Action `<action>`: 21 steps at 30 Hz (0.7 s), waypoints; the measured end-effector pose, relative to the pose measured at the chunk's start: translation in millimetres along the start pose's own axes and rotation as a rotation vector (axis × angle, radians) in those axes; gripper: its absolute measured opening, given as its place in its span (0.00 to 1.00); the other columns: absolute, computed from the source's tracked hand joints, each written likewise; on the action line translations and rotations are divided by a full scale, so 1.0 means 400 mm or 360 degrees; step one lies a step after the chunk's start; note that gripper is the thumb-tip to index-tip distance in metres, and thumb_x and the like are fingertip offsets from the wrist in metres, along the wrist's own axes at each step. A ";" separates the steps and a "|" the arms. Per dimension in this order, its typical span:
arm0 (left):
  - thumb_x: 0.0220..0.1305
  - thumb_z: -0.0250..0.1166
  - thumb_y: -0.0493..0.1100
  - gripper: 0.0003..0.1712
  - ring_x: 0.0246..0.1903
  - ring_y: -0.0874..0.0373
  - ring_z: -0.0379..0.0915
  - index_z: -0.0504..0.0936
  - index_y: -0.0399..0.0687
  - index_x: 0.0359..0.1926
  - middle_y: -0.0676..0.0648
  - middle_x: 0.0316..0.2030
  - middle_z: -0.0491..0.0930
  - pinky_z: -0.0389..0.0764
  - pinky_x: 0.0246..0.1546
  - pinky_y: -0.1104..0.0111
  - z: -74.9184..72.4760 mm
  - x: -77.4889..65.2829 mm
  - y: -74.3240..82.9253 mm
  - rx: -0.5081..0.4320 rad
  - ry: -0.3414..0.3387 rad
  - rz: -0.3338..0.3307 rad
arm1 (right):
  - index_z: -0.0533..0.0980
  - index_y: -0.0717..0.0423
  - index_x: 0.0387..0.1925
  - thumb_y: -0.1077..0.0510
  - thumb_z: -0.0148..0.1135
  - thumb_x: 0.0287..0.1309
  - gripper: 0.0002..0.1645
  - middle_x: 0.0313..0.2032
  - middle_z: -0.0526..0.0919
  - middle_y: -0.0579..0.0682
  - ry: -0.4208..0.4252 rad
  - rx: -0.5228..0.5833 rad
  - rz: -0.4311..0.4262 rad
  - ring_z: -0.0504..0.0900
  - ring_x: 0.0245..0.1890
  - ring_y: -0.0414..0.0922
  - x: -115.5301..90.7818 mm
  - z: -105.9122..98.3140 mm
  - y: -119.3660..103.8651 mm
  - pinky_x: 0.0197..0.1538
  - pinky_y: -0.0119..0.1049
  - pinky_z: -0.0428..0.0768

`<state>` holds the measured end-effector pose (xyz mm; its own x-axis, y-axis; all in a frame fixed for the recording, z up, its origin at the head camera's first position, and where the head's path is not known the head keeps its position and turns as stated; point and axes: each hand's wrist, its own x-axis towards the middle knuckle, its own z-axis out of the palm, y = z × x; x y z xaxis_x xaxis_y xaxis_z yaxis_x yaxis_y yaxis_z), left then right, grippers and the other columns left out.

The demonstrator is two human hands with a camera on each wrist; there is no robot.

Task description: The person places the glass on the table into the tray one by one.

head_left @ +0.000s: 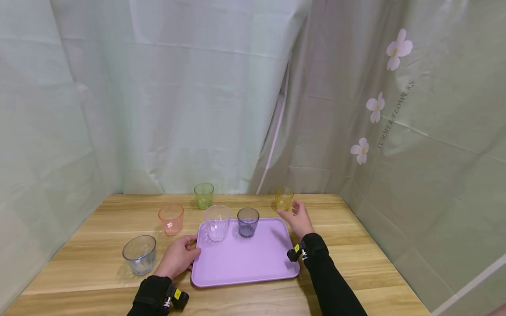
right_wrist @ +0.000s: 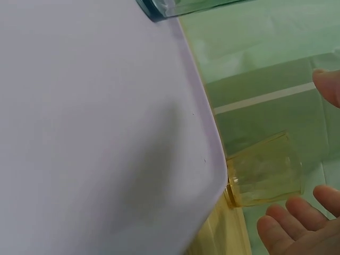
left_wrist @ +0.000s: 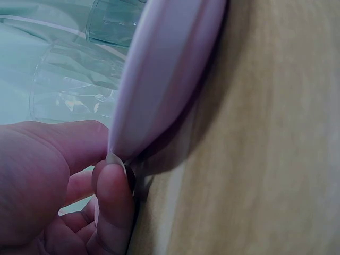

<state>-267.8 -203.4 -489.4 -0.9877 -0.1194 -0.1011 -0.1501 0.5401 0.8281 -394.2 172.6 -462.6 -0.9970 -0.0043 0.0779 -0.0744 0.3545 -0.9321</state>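
At the far left of the desk point(head_left: 99, 263) I see a bluish-grey glass point(head_left: 139, 255), upright, with an orange glass point(head_left: 171, 220) standing a little farther back to its right. Next comes the left hand point(head_left: 176, 254), at the left edge of the lilac tray point(head_left: 245, 263). My head view shows only its back and thumb there, but the left wrist view gives me the grip: the thumb and a finger pinch the tray's rim, with the other fingers curled below. That close view also shows the outer side of the tray and the shadow beneath it, which I cannot get from above. Near the desk's back edge stands a green glass point(head_left: 204, 196), behind the tray and off it. On the tray, toward its back left, a clear glass point(head_left: 217, 224) and a dark grey glass point(head_left: 248, 223) stand upright, side by side and apart, while the front and right of the tray lie bare. Beyond the tray's back right corner, on the wood, is a yellow glass point(head_left: 283, 199). The right hand point(head_left: 297, 218) is just beside it; from the head view alone I cannot tell whether they touch. The right wrist view shows me the thumb and fingers spread well apart, with a gap between the nearest fingertips and the glass. At the far right, only the head view shows me the printed flowers point(head_left: 375, 108) on the curtain point(head_left: 442, 175).
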 end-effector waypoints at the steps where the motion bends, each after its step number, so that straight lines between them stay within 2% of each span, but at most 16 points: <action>1: 0.72 0.68 0.36 0.33 0.25 0.54 0.79 0.73 0.29 0.75 0.44 0.31 0.75 0.84 0.27 0.66 0.000 -0.001 0.001 -0.0004 -0.0001 0.0002 | 0.52 0.65 0.84 0.44 0.74 0.71 0.59 0.82 0.59 0.68 0.0000 0.0002 0.0003 0.61 0.83 0.67 0.003 0.000 0.001 0.84 0.64 0.63; 13: 0.73 0.68 0.36 0.32 0.25 0.54 0.78 0.74 0.30 0.74 0.45 0.31 0.75 0.84 0.27 0.64 0.000 -0.001 0.004 -0.0028 -0.0010 0.0015 | 0.47 0.61 0.86 0.39 0.81 0.62 0.70 0.82 0.57 0.68 -0.0002 0.0036 0.0041 0.58 0.83 0.68 0.059 0.001 0.042 0.82 0.66 0.65; 21: 0.73 0.68 0.37 0.32 0.25 0.55 0.78 0.74 0.30 0.74 0.44 0.31 0.75 0.84 0.27 0.65 -0.001 -0.003 0.005 -0.0003 0.0002 0.0018 | 0.47 0.63 0.85 0.40 0.81 0.62 0.70 0.82 0.56 0.70 0.0000 0.0044 0.0055 0.58 0.83 0.69 0.071 0.003 0.050 0.82 0.67 0.64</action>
<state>-266.9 -202.4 -487.5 -0.9892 -0.1146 -0.0912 -0.1391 0.5400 0.8301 -423.9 178.7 -479.5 -0.9989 0.0073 0.0454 -0.0405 0.3283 -0.9437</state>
